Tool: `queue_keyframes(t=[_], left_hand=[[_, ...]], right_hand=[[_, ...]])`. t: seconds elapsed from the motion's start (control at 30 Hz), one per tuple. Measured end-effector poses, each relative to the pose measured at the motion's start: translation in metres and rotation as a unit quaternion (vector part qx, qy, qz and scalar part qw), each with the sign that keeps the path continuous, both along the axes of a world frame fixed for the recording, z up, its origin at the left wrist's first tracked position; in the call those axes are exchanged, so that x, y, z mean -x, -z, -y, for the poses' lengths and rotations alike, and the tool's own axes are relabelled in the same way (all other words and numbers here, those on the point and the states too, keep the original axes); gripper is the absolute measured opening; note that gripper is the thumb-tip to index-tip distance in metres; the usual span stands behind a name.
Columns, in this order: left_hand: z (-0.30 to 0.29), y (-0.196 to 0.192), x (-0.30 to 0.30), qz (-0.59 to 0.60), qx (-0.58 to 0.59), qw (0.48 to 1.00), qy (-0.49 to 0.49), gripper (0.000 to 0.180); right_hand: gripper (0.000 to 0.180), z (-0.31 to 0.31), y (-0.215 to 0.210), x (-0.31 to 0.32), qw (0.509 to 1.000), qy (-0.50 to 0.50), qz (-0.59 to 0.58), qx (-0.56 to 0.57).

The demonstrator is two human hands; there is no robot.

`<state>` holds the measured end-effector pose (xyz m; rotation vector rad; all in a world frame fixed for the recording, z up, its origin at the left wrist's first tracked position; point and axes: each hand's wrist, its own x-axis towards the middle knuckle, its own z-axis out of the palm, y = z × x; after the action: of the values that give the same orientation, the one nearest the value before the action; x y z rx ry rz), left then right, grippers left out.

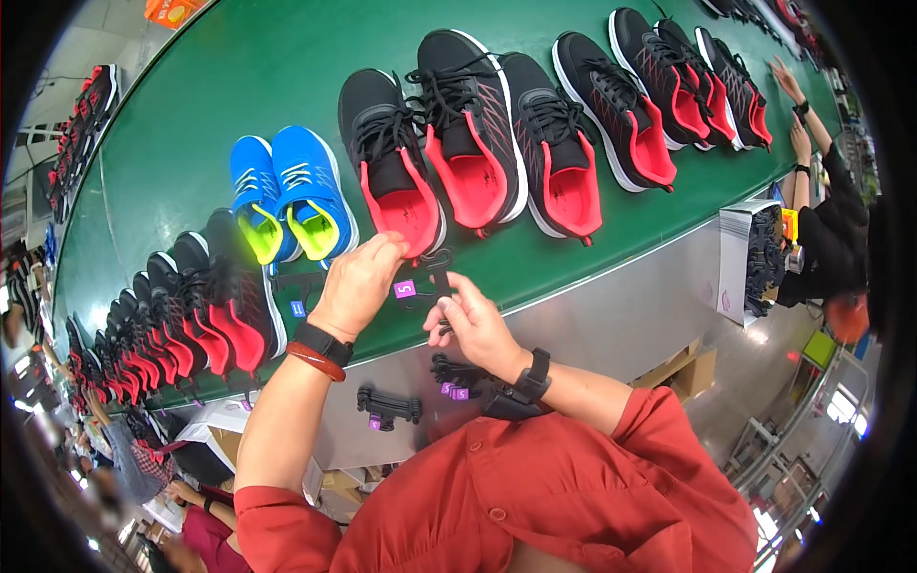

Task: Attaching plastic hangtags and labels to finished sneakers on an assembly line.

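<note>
A black shoe with a red lining (411, 215) lies toe-away on the green table. At its heel, my left hand (355, 286) has its fingertips pinched on the collar. My right hand (475, 329), just to the right and nearer me, holds a black plastic shoe hanger (441, 277) between thumb and fingers. A purple tag (405, 288) lies between my hands at the table's near edge. Right of the pinched shoe is another black-and-red shoe (473, 177). On the left stands a pair of blue shoes (310, 177) with yellow-green linings, and a blue tag (298, 309) is near their heels.
Bundles of black hangers (387, 406) with purple tags hang on the metal side below the table edge. Black-and-red shoes crowd the table's left (205, 325) and right (688, 86). At the far right, a co-worker (831, 229) reaches over the table beside a box of hangers (750, 263).
</note>
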<state>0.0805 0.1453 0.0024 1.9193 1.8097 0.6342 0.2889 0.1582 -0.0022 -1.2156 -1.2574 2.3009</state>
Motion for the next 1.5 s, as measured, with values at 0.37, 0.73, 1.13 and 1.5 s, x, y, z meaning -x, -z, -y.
queue_keyframes(t=[0.37, 0.73, 1.13, 1.5], left_hand=[[-0.005, 0.005, 0.01, 0.024, -0.043, 0.998, 0.032, 0.023], [-0.007, 0.005, 0.014, 0.002, -0.012, 0.998, 0.057, 0.023], [0.018, -0.017, -0.017, -0.095, 0.067, 0.993, 0.033, 0.047], [0.023, -0.032, -0.029, 0.029, 0.171, 0.978, -0.116, 0.04]], right_hand=[[0.035, 0.007, -0.004, 0.008, 0.997, 0.001, -0.024, 0.08], [0.029, -0.02, -0.006, 0.012, 0.97, -0.224, 0.075, -0.048], [0.016, -0.114, -0.066, 0.004, 0.726, -0.292, 0.156, -0.603], [0.033, -0.149, -0.054, 0.004, 0.496, -0.408, 0.169, -0.747]])
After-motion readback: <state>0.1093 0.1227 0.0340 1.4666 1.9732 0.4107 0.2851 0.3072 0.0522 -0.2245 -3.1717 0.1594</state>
